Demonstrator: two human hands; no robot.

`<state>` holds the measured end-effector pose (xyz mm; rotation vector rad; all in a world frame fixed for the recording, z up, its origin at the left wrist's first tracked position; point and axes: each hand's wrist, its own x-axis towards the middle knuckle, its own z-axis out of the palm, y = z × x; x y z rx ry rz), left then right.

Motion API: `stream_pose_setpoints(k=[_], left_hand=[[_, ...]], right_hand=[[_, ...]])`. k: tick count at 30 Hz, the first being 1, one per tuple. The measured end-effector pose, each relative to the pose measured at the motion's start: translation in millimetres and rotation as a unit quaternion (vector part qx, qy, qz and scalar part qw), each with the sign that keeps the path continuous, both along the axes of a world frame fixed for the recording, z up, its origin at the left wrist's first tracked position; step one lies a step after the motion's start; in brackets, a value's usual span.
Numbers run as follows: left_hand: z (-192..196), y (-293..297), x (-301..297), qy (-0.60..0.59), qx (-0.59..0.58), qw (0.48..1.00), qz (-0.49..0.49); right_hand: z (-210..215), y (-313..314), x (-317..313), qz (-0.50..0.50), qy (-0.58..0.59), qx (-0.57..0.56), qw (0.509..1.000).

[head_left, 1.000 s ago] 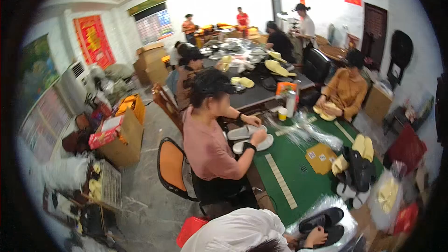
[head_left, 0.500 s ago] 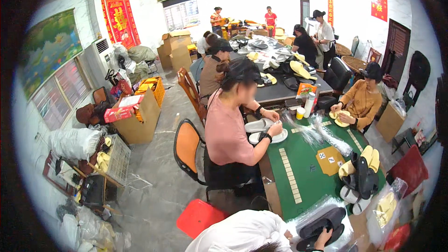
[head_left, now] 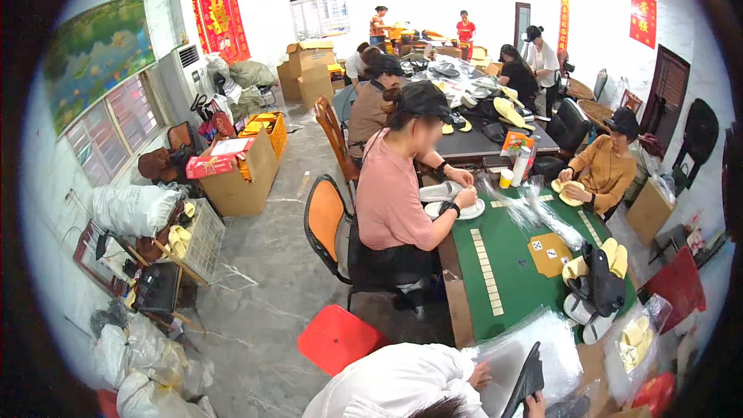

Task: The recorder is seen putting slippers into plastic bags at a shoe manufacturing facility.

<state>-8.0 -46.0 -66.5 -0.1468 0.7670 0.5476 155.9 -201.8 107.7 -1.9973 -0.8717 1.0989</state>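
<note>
Neither my left hand nor my right hand shows. Nearest, at the bottom edge, a person in a white shirt (head_left: pixel 387 381) bends toward the table. Their right hand (head_left: pixel 534 404) holds a black slipper (head_left: pixel 528 378) on edge; their left hand (head_left: pixel 481 375) lies by a sheet of clear plastic (head_left: pixel 546 344). Beyond, a person in a pink top (head_left: pixel 398 193) handles white slippers (head_left: pixel 470 209) with both hands. Across the green table top (head_left: pixel 511 279), a person in an orange-brown top (head_left: pixel 607 170) holds a yellow slipper (head_left: pixel 573 193). A pile of slippers (head_left: pixel 600 286) stands at the right.
A red stool (head_left: pixel 337 337) and an orange-backed chair (head_left: pixel 329 220) stand left of the table. Farther left are a cardboard box (head_left: pixel 240 186), a wire crate (head_left: pixel 203 240) and white sacks (head_left: pixel 155 348). Behind, several people stand or sit around a table (head_left: pixel 464 143) heaped with slippers.
The scene has shifted right as my view turned left. The white-shirted person has raised a black slipper on edge; before, the dark pair lay over the plastic.
</note>
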Motion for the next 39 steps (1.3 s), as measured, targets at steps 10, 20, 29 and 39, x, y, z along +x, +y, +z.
stream_pose_setpoints(k=[10,20,29,39], left_hand=[[74.5,25.6,-23.5,0.17,0.924,0.084,-0.331],[96.0,41.5,22.5,0.311,0.91,0.049,-0.27],[103.5,-0.8,59.6,0.227,0.8,0.49,-0.262],[122.6,30.4,64.2,0.12,0.648,0.611,-0.44]], right_hand=[[-77.7,-53.1,26.5,-0.003,0.106,-0.021,0.994],[-18.4,-49.0,-67.8,-0.183,-0.055,0.032,0.981],[-20.7,-66.3,-71.6,-0.249,-0.111,0.089,0.958],[-48.2,-66.5,-65.5,-0.176,0.0,0.135,0.975]])
